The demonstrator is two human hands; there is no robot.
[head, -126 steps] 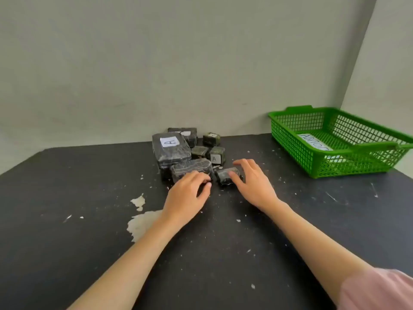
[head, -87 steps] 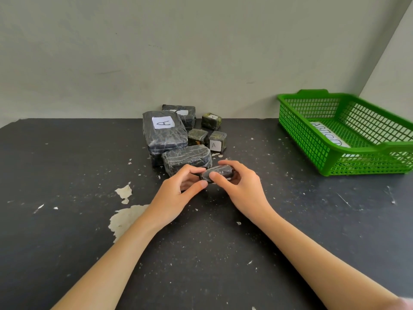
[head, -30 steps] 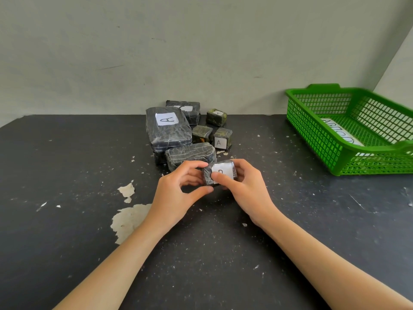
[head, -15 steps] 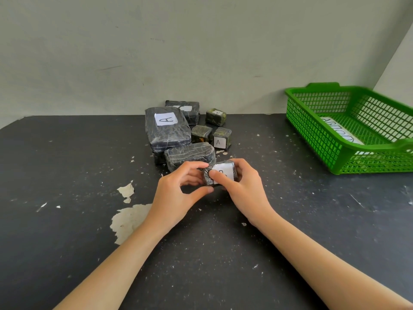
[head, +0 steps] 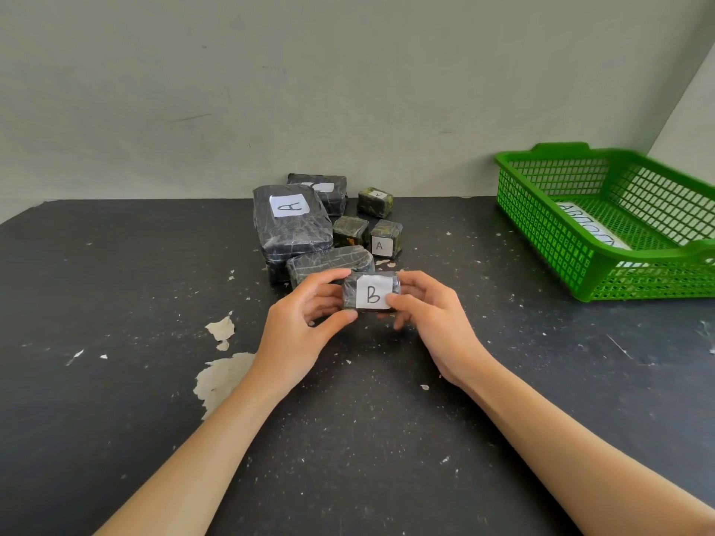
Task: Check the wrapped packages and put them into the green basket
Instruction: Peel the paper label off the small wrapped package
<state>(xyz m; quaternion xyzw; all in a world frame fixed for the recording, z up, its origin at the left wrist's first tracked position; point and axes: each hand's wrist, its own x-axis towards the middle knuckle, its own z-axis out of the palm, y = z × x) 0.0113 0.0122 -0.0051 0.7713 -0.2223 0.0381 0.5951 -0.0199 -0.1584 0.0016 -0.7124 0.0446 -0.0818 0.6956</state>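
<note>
Since half a second ago, package (head: 370, 292) tilted up, "B" label now facing camera for reading. Left hand (head: 305, 326) and right hand (head: 429, 319) pinch its ends above table (head: 116, 381). Green basket (head: 541, 226) well right, no packages inside.

Wrapped packages: seven in total, six in a cluster (head: 325, 226) at the bench's (head: 116, 381) far edge, one labelled "B" (head: 370, 292) held up. Green basket (head: 580, 249): one. Hands: two.

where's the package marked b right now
In the head view it sits mid-frame: the B package is held between the left hand and right hand, just in front of the package pile.
</note>
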